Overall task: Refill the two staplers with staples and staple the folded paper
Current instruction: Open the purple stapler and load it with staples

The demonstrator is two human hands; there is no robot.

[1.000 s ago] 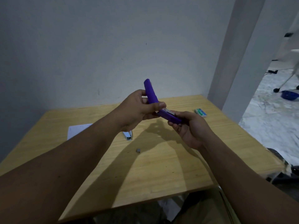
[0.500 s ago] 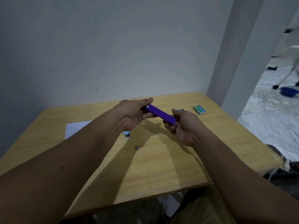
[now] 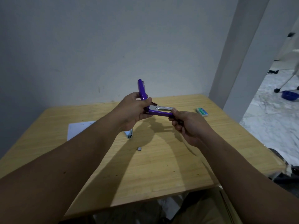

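Half a second ago the purple stapler (image 3: 146,101) was shut into one straight bar between the two hands; now it is swung open again, its lid standing nearly upright above the left hand (image 3: 135,109) much as it did a second ago. The silver staple channel (image 3: 161,108) is laid bare, running towards the right hand (image 3: 186,125). The right hand now pinches only the far tip of the base with its fingers (image 3: 174,113), where before it cupped the base from below.

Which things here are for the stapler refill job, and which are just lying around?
For the job:
- purple stapler, swung open, held in both hands
- second stapler, on the table, partly hidden
- staple box
- loose staple strip
- white paper

Just lying about:
- blue basin on the floor
- dark objects on the floor at right
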